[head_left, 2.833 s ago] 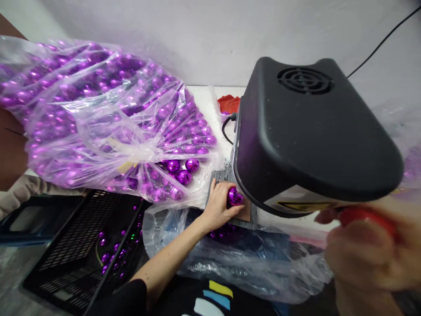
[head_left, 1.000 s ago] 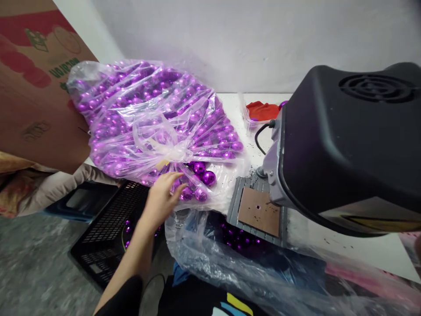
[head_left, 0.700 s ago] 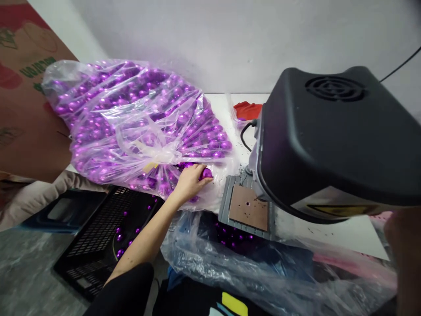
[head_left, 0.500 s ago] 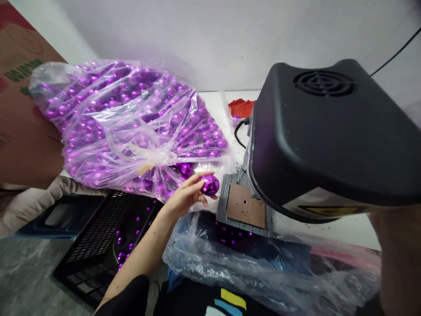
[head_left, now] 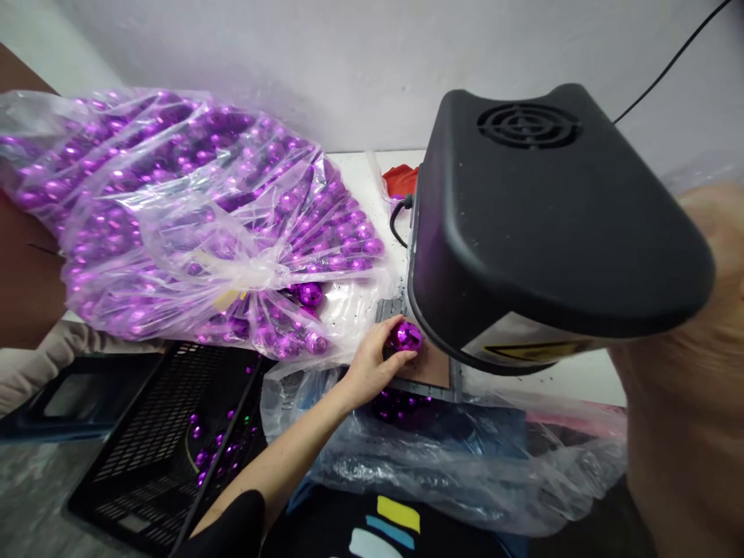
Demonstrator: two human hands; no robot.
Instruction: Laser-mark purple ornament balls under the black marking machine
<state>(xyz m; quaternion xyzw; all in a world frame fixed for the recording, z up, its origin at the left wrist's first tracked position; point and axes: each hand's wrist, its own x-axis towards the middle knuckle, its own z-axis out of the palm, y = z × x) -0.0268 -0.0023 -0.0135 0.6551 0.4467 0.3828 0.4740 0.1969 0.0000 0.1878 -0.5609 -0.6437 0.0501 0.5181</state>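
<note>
My left hand point(head_left: 375, 360) is closed round a shiny purple faceted ball point(head_left: 405, 336), thumb on the near side and fingers on the far side. The ball is over the brown square plate point(head_left: 433, 368), hiding its small central hole; whether it touches the plate I cannot tell. That plate lies on a grey slotted base point(head_left: 455, 380) beneath a black machine head point(head_left: 558, 232) with a round vent and a yellow warning label. Close to the camera, at the machine's right side, my right hand point(head_left: 712, 248) is blurred, its fingers hidden.
A large tied clear bag point(head_left: 232, 225) of purple balls lies on the white table point(head_left: 349, 306). Below left stands a black crate point(head_left: 139, 449) with several small purple balls. Crumpled clear plastic point(head_left: 465, 473) hangs along the table's front. A red cloth point(head_left: 401, 180) lies behind.
My left hand has carried the purple ball rightward from beside the base to over the brown plate. The whole view has shifted a little, and the right arm stays beside the machine.
</note>
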